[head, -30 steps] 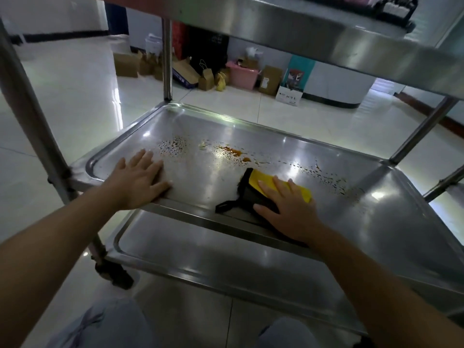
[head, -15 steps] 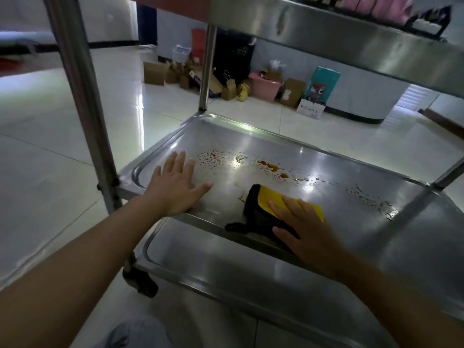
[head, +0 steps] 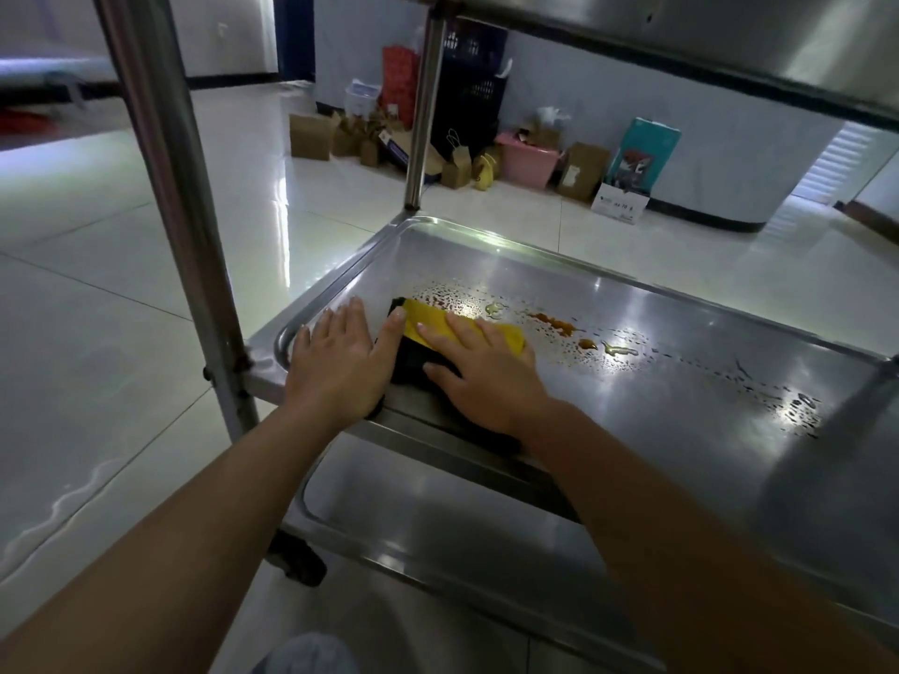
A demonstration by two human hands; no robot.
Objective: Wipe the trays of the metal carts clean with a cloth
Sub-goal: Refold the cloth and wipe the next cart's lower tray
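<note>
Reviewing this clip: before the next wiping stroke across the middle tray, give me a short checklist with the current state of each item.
1. Right hand flat on the cloth: ok.
2. Cloth lying on the middle tray, at its left end: ok.
3. Left hand resting on the tray's left end beside the cloth: ok.
4. Brown spill wiped off: not ok, droplets lie to the right of the cloth.
5. Wet patch near the right end cleared: not ok.
6. Lower tray clean: cannot tell, only glare shows.
</note>
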